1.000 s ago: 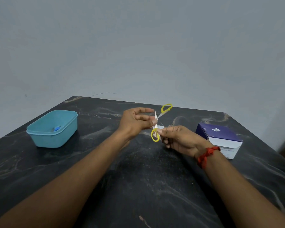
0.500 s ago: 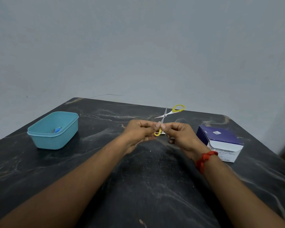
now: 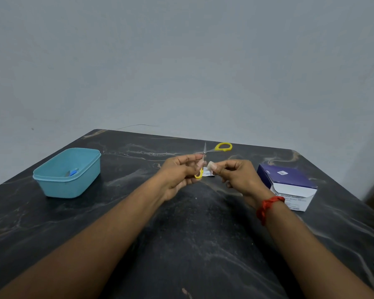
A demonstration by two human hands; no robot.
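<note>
While left hand pinches scissors — right hand, swab.

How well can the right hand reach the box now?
Probably yes: the box lies just right of the right hand, nothing between them. But it pinches a white pad, so gripping is doubtful.

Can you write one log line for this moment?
left hand: holds scissors | right hand: pinches white pad | table: teal tub, purple box
</note>
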